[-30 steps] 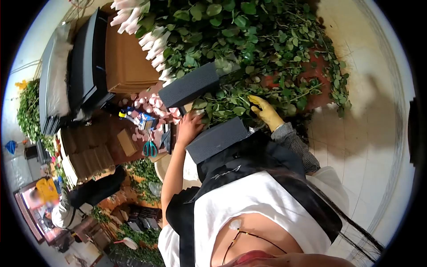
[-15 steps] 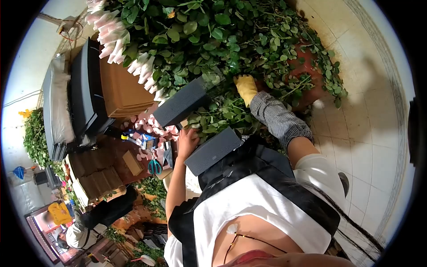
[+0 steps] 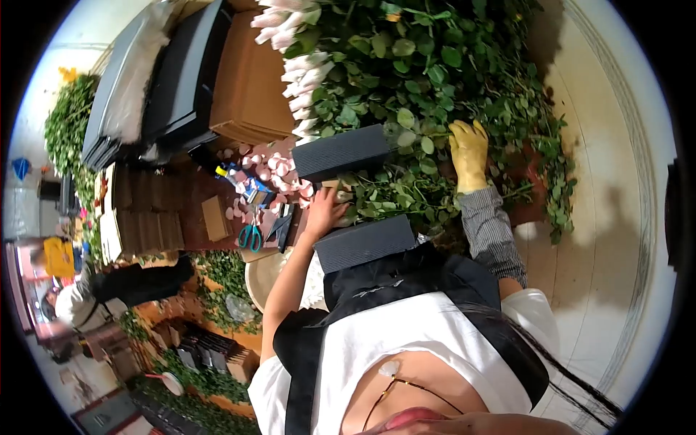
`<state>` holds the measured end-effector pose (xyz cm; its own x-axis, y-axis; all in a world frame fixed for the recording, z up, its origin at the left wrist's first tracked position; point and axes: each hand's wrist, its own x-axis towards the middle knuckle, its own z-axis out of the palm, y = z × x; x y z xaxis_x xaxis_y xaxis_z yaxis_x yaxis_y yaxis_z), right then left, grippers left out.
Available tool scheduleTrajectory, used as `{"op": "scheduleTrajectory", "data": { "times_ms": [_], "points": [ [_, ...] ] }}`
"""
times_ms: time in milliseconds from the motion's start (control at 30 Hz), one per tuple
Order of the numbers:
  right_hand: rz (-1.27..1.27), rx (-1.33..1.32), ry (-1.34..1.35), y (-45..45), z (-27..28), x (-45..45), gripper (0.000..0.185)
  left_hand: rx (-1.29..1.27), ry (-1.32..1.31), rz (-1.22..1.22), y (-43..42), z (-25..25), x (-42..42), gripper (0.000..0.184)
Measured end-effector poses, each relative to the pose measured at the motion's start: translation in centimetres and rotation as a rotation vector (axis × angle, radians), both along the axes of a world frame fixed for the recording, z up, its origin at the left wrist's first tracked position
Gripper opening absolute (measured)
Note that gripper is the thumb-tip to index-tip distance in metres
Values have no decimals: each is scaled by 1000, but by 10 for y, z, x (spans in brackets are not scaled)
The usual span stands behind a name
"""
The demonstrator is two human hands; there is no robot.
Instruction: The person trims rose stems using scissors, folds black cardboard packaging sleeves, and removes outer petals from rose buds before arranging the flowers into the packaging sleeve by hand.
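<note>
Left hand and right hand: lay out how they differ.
The left hand is bare; the right hand wears a yellow glove. The left forearm is uncovered, while a grey patterned oversleeve covers the right one. The left hand is near the lower dark block; the right is at the green leaves. Both arms reach forward.

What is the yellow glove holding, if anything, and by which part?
I can't tell. The gloved right hand is right by the leafy stems, but the picture doesn't show clearly whether its fingers close on one.
</note>
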<state>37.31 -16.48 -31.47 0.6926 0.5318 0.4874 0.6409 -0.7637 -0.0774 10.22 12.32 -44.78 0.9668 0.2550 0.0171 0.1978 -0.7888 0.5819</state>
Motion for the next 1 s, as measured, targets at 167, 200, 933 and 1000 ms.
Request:
{"op": "scheduleTrajectory", "data": {
  "times_ms": [167,200,933,1000],
  "points": [
    [189,20,527,6,-60,-20,20,232,47,-165,0,20,-3,62],
    [236,102,515,13,-62,-21,22,245,77,-203,4,14,-2,61],
    [119,-291,441,-51,-66,-42,24,93,4,-74,0,2,-7,61],
    [-42,-404,445,-52,-66,-47,17,56,52,-88,2,3,-10,64]
  ]
}}
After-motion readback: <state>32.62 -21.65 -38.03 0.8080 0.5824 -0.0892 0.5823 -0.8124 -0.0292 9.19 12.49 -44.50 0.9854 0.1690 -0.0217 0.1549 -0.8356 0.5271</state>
